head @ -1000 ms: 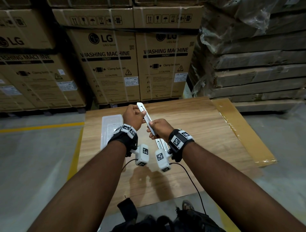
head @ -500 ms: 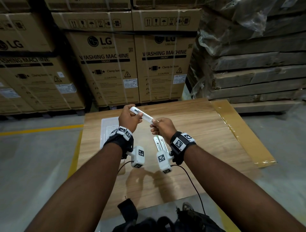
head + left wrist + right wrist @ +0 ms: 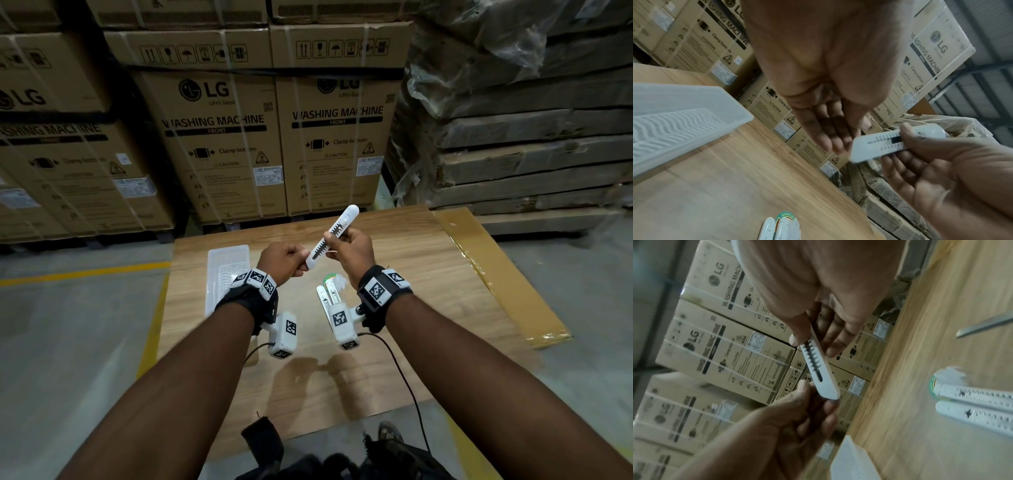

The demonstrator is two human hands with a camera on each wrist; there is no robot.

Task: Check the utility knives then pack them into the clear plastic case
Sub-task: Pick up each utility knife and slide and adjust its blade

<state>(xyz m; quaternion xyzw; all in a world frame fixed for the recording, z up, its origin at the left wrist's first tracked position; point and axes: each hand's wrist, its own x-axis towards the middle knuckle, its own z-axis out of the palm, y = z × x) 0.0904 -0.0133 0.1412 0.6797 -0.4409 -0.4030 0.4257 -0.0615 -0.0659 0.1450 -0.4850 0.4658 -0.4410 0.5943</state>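
A white utility knife (image 3: 345, 220) is held above the wooden table (image 3: 428, 281), its far end slanting up to the right. My right hand (image 3: 334, 245) grips its middle, thumb on the notched slider track (image 3: 813, 363). My left hand (image 3: 305, 262) pinches its lower end (image 3: 829, 393). Two more white knives (image 3: 328, 297) lie side by side on the table under my right wrist, with a green round label at their tips (image 3: 933, 386). The clear plastic case (image 3: 226, 274) lies open to the left of my left hand, and nothing shows inside it.
Stacked washing-machine cartons (image 3: 222, 137) stand close behind the table. Wrapped flat packs (image 3: 531, 154) are piled at the back right. A yellowish taped board (image 3: 496, 274) lies along the table's right side. In the right wrist view a blurred grey metal strip (image 3: 982, 326) lies on the wood.
The knife has been turned between my hands. Its far end pointed up to the left, then lay nearly level, and now points up to the right. Both hands have kept hold of it.
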